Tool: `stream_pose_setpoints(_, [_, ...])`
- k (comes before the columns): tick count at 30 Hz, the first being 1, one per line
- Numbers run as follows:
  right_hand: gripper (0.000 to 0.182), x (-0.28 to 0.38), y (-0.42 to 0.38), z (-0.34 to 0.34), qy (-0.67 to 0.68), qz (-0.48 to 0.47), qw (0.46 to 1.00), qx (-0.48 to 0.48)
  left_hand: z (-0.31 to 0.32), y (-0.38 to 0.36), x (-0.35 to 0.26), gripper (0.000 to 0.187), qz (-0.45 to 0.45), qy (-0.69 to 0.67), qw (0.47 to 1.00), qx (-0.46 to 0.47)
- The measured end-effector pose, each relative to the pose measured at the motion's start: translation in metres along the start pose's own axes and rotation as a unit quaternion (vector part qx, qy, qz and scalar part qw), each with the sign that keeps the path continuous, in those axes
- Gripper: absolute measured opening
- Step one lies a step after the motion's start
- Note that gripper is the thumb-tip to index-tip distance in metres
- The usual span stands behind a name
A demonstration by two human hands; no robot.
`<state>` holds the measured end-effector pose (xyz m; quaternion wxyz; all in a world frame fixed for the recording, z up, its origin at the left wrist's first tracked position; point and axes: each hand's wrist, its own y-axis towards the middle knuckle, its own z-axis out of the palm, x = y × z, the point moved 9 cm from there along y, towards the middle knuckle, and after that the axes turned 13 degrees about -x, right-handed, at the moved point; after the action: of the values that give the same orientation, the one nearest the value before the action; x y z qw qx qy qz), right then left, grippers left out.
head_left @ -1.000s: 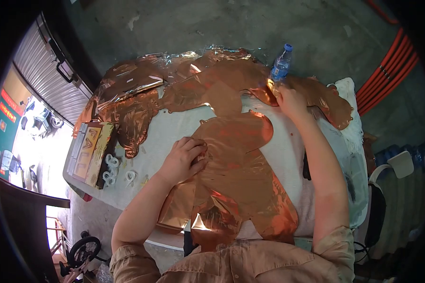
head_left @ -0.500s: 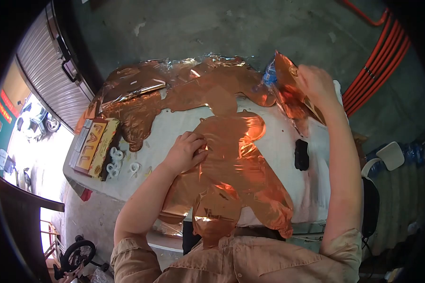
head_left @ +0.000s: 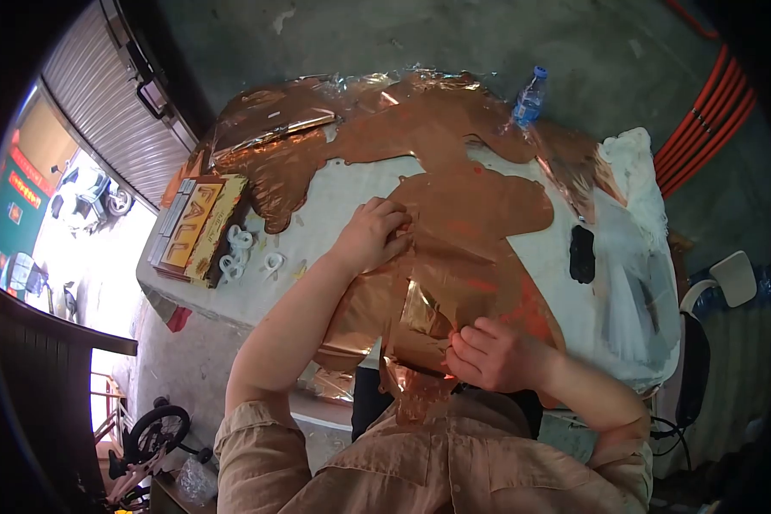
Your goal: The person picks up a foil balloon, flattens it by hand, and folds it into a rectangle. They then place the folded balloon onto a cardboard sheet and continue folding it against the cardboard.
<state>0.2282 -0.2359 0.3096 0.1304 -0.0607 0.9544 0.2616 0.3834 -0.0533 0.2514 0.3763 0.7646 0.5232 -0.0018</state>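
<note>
A flat copper-coloured foil balloon (head_left: 463, 214) with rounded lobes lies over the near middle of the white-covered table. My left hand (head_left: 375, 233) rests at its upper left edge, with the fingers curled on the foil; what they hold, if anything, is hidden. Near the table's front edge my right hand (head_left: 488, 353) pinches the foil at the balloon's lower part, where the material is folded and shiny. More copper foil (head_left: 274, 184) spreads across the far and left side of the table.
Stacked boxes (head_left: 199, 230) and white ribbon rolls (head_left: 238, 248) sit at the left. A water bottle (head_left: 531, 96) stands at the far side. A black object (head_left: 582, 254) and clear plastic bags (head_left: 634, 300) lie at the right. Red pipes (head_left: 711, 128) run along the wall.
My right hand has come from the far right down to the near part of the balloon, and the foil sheet it raised is down. The view has shifted; my left hand stays on the foil.
</note>
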Motion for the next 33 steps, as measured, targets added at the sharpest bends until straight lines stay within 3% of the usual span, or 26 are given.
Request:
stream_pose_setpoints(11, [0.022,0.014,-0.006,0.001,0.055,-0.023,0.998,-0.024,-0.002,0.001,-0.002,0.031,0.007,0.009,1.0,-0.01])
stream_pose_setpoints(23, [0.025,0.01,-0.009,0.0,0.1,0.01,0.994,0.032,-0.004,0.0,-0.002,0.029,0.0,0.005,1.0,-0.02])
stream_pose_setpoints(25, [0.033,-0.004,-0.003,-0.008,0.236,0.108,0.965,0.031,-0.002,0.001,-0.003,0.03,0.002,0.0,1.0,-0.017])
stream_pose_setpoints(28, [0.041,-0.032,-0.014,-0.013,0.309,0.182,0.933,-0.025,-0.001,0.0,-0.001,0.032,0.007,-0.004,1.0,-0.016])
stream_pose_setpoints(30, [0.035,-0.065,-0.031,-0.003,0.332,0.24,0.912,-0.013,0.0,0.001,-0.001,0.032,0.008,-0.001,1.0,-0.005])
stream_pose_setpoints(33, [0.025,-0.124,-0.066,0.015,0.186,0.399,0.897,-0.037,-0.002,0.002,-0.004,0.032,0.008,0.003,1.0,-0.002])
